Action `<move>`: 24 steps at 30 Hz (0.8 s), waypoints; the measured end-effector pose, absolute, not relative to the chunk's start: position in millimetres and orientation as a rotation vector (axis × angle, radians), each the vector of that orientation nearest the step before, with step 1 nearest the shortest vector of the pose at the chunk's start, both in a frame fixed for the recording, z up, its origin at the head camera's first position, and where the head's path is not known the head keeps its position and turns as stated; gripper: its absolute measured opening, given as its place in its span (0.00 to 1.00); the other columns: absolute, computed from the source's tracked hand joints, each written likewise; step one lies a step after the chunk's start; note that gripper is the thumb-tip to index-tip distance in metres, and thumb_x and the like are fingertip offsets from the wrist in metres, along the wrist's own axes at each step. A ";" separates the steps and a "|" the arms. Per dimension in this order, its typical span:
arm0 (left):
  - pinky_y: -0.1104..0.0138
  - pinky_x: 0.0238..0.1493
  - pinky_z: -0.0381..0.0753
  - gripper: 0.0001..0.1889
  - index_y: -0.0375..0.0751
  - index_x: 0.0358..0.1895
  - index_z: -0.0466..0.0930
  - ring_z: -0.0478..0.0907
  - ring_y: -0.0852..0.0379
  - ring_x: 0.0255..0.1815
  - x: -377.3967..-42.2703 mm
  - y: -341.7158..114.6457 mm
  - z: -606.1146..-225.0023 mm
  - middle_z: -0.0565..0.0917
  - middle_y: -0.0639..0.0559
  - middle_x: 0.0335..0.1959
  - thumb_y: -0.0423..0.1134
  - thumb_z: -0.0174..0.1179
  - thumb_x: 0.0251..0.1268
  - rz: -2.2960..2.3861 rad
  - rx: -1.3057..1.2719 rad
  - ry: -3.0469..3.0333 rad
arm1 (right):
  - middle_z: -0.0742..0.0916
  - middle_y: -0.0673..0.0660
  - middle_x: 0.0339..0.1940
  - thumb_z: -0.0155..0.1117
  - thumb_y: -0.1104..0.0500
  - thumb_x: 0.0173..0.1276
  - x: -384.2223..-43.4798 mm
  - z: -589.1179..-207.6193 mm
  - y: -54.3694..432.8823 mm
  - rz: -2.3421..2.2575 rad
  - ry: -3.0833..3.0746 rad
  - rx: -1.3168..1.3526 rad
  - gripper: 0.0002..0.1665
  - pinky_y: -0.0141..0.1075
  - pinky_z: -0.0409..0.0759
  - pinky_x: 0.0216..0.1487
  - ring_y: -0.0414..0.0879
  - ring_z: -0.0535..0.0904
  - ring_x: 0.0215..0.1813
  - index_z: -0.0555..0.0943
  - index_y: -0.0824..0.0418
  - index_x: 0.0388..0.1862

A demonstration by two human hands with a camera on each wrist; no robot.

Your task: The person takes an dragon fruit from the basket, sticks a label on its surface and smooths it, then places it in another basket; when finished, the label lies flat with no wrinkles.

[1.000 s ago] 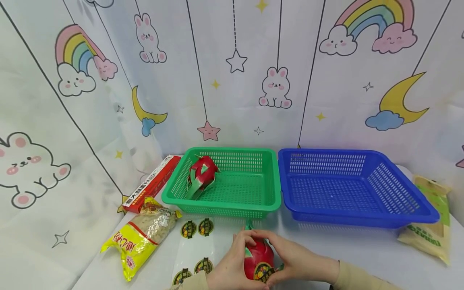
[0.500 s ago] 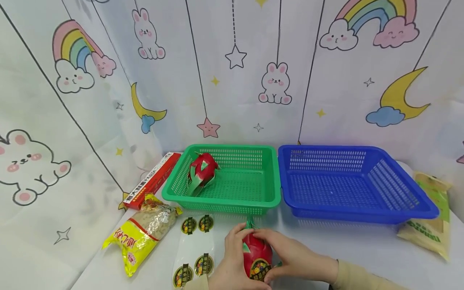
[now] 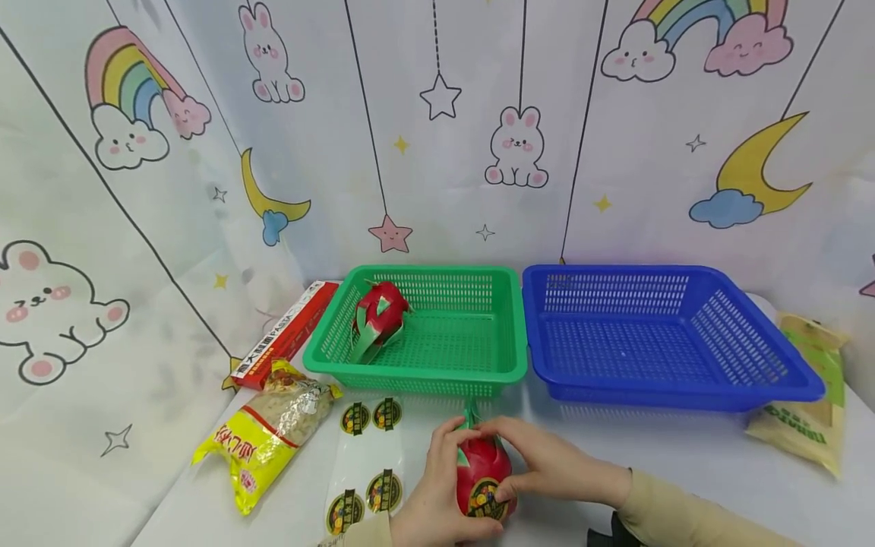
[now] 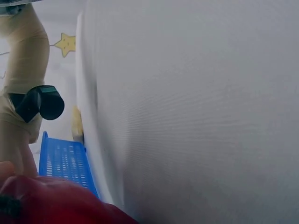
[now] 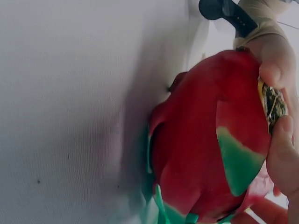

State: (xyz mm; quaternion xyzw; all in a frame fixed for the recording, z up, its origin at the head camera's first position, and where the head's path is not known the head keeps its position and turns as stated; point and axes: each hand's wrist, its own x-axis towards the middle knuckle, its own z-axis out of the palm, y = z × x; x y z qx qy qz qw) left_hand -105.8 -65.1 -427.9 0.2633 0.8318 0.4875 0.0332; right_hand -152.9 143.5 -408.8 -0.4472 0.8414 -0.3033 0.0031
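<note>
A red dragon fruit (image 3: 484, 456) with green scales lies on the white table in the head view, held from both sides. My left hand (image 3: 437, 486) curls around its left side, thumb across the near end. On the right, my right hand (image 3: 554, 467) has its fingers over the top and its thumb on a round black-and-gold sticker (image 3: 485, 501) on the fruit. The right wrist view shows a thumb at each end of this sticker (image 5: 273, 105), on the dragon fruit (image 5: 205, 140). Only the fruit's red skin (image 4: 56, 203) shows low in the left wrist view.
A clear sheet (image 3: 362, 463) bears several similar stickers. Behind stand a green basket (image 3: 415, 376), with another dragon fruit (image 3: 381, 311) in it, and a blue basket (image 3: 673, 395). Left are a yellow food bag (image 3: 266, 437) and a red pasta box (image 3: 287, 334); right, a beige bag (image 3: 803, 425).
My right thumb has shifted from the lower right edge of the sticker up onto its right side. Both hands still hold the dragon fruit. The head view has tilted down slightly.
</note>
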 end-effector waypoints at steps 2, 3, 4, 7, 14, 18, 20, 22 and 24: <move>0.62 0.54 0.73 0.45 0.48 0.62 0.53 0.53 0.39 0.65 -108.2 -66.9 -425.5 0.47 0.40 0.68 0.45 0.73 0.41 1.491 0.816 2.532 | 0.79 0.48 0.55 0.62 0.37 0.51 -156.2 -408.9 143.0 -0.952 2.649 -1.405 0.39 0.42 0.76 0.54 0.46 0.75 0.57 0.70 0.55 0.59; 0.61 0.54 0.73 0.45 0.48 0.63 0.53 0.52 0.38 0.66 -109.7 -68.3 -424.1 0.46 0.40 0.69 0.45 0.73 0.42 1.478 0.823 2.517 | 0.79 0.48 0.54 0.62 0.37 0.50 -157.7 -408.9 143.0 -0.959 2.648 -1.401 0.39 0.42 0.76 0.54 0.46 0.75 0.56 0.71 0.55 0.58; 0.60 0.54 0.73 0.45 0.48 0.63 0.52 0.51 0.38 0.66 -111.5 -69.9 -422.4 0.45 0.40 0.69 0.45 0.72 0.43 1.459 0.833 2.498 | 0.79 0.48 0.54 0.62 0.37 0.50 -158.7 -408.7 143.1 -0.961 2.651 -1.394 0.38 0.43 0.76 0.54 0.46 0.75 0.56 0.71 0.55 0.58; 0.61 0.54 0.72 0.42 0.52 0.64 0.51 0.47 0.36 0.68 -118.0 -76.1 -417.6 0.41 0.41 0.71 0.44 0.70 0.48 1.419 0.862 2.379 | 0.80 0.48 0.54 0.61 0.37 0.52 -160.1 -408.4 144.3 -0.970 2.644 -1.357 0.37 0.42 0.77 0.52 0.46 0.76 0.56 0.72 0.54 0.58; 0.66 0.58 0.68 0.29 0.56 0.66 0.53 0.34 0.39 0.73 -133.7 -88.6 -413.1 0.32 0.47 0.73 0.43 0.55 0.65 1.469 0.830 1.979 | 0.80 0.49 0.54 0.55 0.46 0.64 -160.0 -407.4 145.3 -1.039 2.578 -1.339 0.26 0.43 0.77 0.51 0.45 0.76 0.55 0.71 0.54 0.59; 0.66 0.57 0.69 0.28 0.58 0.64 0.57 0.32 0.40 0.73 -132.3 -86.6 -418.8 0.33 0.54 0.74 0.47 0.58 0.62 1.501 0.787 1.998 | 0.78 0.44 0.51 0.58 0.42 0.63 -157.6 -406.9 140.1 -1.021 2.575 -1.312 0.26 0.39 0.76 0.51 0.40 0.74 0.52 0.70 0.51 0.57; 0.66 0.56 0.70 0.31 0.59 0.62 0.58 0.35 0.39 0.73 -129.9 -84.2 -421.3 0.35 0.54 0.74 0.47 0.63 0.57 1.474 0.824 2.098 | 0.76 0.41 0.49 0.60 0.38 0.58 -155.7 -407.1 136.5 -0.986 2.611 -1.297 0.29 0.35 0.76 0.47 0.37 0.72 0.50 0.69 0.49 0.55; 0.66 0.55 0.71 0.34 0.59 0.61 0.58 0.37 0.38 0.73 -127.1 -82.4 -422.7 0.36 0.55 0.74 0.45 0.67 0.53 1.455 0.854 2.172 | 0.75 0.40 0.46 0.63 0.35 0.55 -153.9 -407.5 132.6 -0.973 2.650 -1.286 0.30 0.31 0.75 0.43 0.36 0.70 0.47 0.70 0.47 0.52; 0.67 0.55 0.71 0.35 0.58 0.61 0.57 0.37 0.38 0.72 -125.8 -81.7 -422.4 0.36 0.53 0.74 0.43 0.67 0.52 1.445 0.879 2.205 | 0.74 0.39 0.44 0.64 0.35 0.53 -153.1 -407.7 130.0 -0.976 2.678 -1.259 0.29 0.30 0.75 0.40 0.35 0.69 0.45 0.70 0.46 0.50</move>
